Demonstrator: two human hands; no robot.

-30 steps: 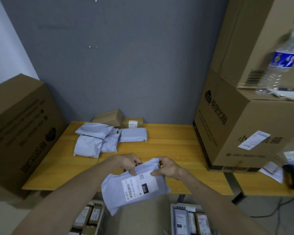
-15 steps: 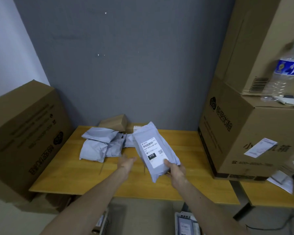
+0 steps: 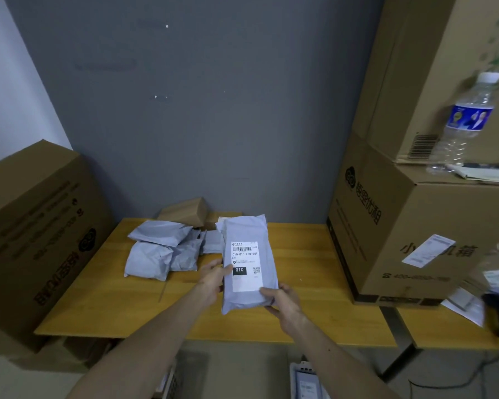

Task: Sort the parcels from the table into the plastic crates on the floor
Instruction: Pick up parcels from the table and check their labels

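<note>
The parcel [image 3: 248, 263] now stands upright, label to the camera, above the desk's [image 3: 300, 254] near edge; a second ago it lay sideways and lower. The left hand [image 3: 213, 279], off it half a second ago, pinches its left edge, thumb on the label. The right hand [image 3: 280, 298] grips the bottom right corner. The label reads 010, so the code is probably being read. A drop into a crate [image 3: 306, 378] below the desk's front seems next. A pile [image 3: 162, 249] waits at the desk's back.
</note>
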